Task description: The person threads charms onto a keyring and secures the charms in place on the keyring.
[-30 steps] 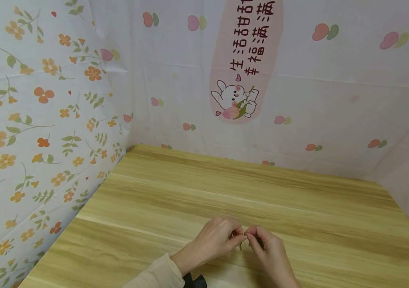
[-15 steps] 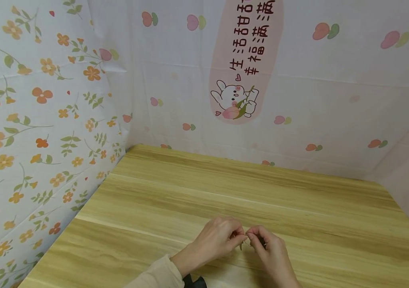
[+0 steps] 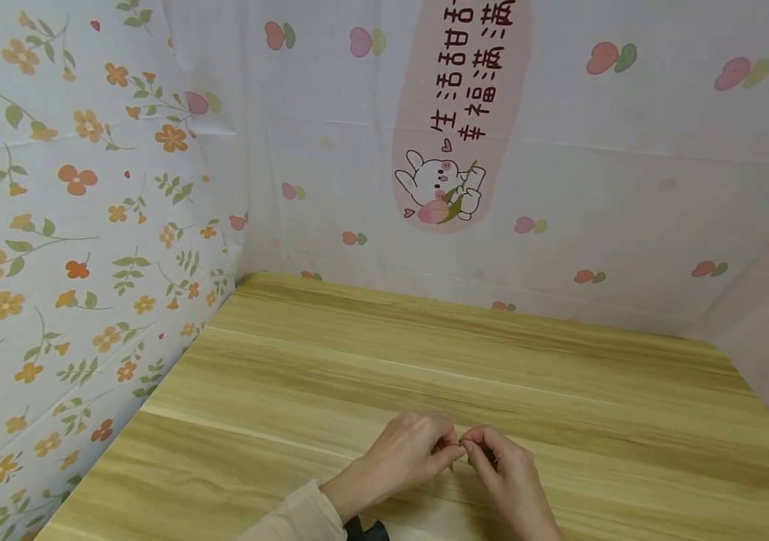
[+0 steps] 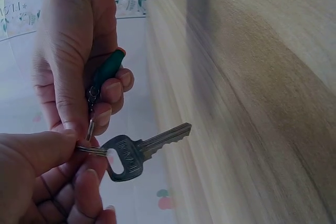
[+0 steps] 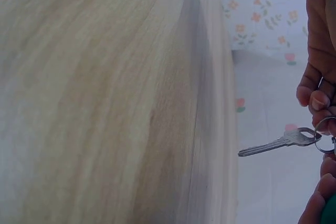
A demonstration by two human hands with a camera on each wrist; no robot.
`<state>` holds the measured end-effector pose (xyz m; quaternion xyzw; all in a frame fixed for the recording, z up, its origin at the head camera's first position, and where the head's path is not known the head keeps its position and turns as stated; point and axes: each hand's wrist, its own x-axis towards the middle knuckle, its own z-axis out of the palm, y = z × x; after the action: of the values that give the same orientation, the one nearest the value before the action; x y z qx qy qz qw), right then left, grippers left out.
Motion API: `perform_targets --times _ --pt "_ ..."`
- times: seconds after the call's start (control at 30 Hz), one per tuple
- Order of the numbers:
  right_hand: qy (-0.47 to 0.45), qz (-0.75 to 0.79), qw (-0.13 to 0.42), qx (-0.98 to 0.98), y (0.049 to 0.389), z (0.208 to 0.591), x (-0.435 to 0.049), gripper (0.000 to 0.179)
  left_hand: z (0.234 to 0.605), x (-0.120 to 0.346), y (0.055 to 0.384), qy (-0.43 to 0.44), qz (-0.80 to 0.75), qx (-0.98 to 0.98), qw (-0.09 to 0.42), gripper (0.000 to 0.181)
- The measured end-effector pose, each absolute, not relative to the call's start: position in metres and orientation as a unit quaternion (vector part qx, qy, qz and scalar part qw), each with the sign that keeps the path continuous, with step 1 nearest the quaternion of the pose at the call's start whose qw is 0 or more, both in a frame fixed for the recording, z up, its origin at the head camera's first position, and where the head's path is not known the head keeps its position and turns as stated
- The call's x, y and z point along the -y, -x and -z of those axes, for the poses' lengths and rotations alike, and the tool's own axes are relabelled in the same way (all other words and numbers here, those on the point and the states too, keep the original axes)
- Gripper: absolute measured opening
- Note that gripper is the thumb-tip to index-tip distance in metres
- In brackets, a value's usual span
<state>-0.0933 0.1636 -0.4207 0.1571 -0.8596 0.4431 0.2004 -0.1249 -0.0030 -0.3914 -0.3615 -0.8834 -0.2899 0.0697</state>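
Fingertips (image 4: 63, 142) of both hands meet over the near part of the wooden table (image 3: 425, 353); left hand (image 3: 403, 451) pinches a metal key ring (image 4: 92, 149) between thumb and curled fingers; right hand (image 3: 509, 469) is curled round a green fob (image 4: 107, 72), with a short metal link hanging from the fob down to the ring; silver key (image 4: 142, 150) hangs on the ring by its head, blade pointing out away from the hands, held in the air above the table, not touching it; in the right wrist view the same key (image 5: 278, 142) shows level with the ring (image 5: 325, 129) at the frame's right edge, fingers just beside it; in the head view the key is almost hidden between the two hands, only a thin sliver shows; beige sleeve (image 3: 296, 518) on the left forearm; floral sheet (image 3: 52, 225) walls the left side, a pale sheet with a rabbit print (image 3: 441, 188) walls the back.
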Motion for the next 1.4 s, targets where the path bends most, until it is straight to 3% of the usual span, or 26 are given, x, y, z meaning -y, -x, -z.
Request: perform_targets --times 0.2,0.63,0.97,1.4 --pt "-0.123 -0.46 0.18 0.861 0.0923 0.4217 -0.1654 0.018 0.3903 0.0026 0.1239 0.369 0.292 0.879 0.075 0.015" --pt "-0.173 -0.448 0.215 0.851 0.0918 0.4212 -0.164 0.024 0.3892 0.0026 0.1219 0.354 0.291 0.888 0.043 0.022" --pt "-0.156 -0.477 0.178 0.846 0.0928 0.4219 -0.1655 0.019 0.3891 0.0027 0.1212 0.363 0.29 0.883 0.06 0.017" --pt "-0.182 -0.434 0.216 0.855 0.0908 0.4204 -0.1618 0.024 0.3912 0.0048 0.121 0.366 0.281 0.886 0.037 0.016"
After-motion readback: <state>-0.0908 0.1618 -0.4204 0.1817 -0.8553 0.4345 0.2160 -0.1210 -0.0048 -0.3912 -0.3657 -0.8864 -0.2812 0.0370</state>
